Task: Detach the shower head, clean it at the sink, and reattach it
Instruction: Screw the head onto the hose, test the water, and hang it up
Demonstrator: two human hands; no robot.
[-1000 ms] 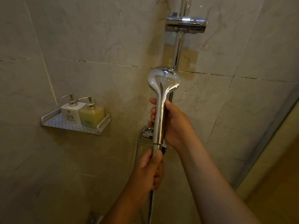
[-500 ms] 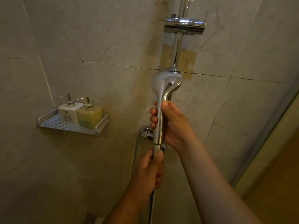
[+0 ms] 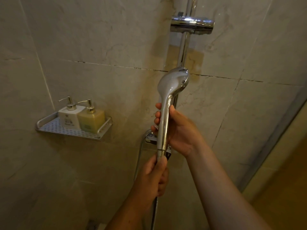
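Note:
A chrome shower head (image 3: 172, 83) stands upright in front of the tiled wall, its rounded back toward me and the spray face hidden. My right hand (image 3: 176, 130) is wrapped around the middle of its handle. My left hand (image 3: 154, 176) grips the joint at the handle's bottom, where the metal hose (image 3: 153, 213) runs down and out of view. The empty chrome holder (image 3: 192, 24) sits on the vertical rail (image 3: 182, 48) above the head.
A perforated metal shelf (image 3: 53, 127) on the left wall carries a white pump bottle (image 3: 69, 116) and a yellow pump bottle (image 3: 91, 118). The mixer valve (image 3: 150, 140) shows behind the handle. A glass shower panel (image 3: 272, 146) stands at the right.
The shower head has turned slightly clockwise and tilted a little to the right, its round top now nearer the rail. Both hands keep their grips.

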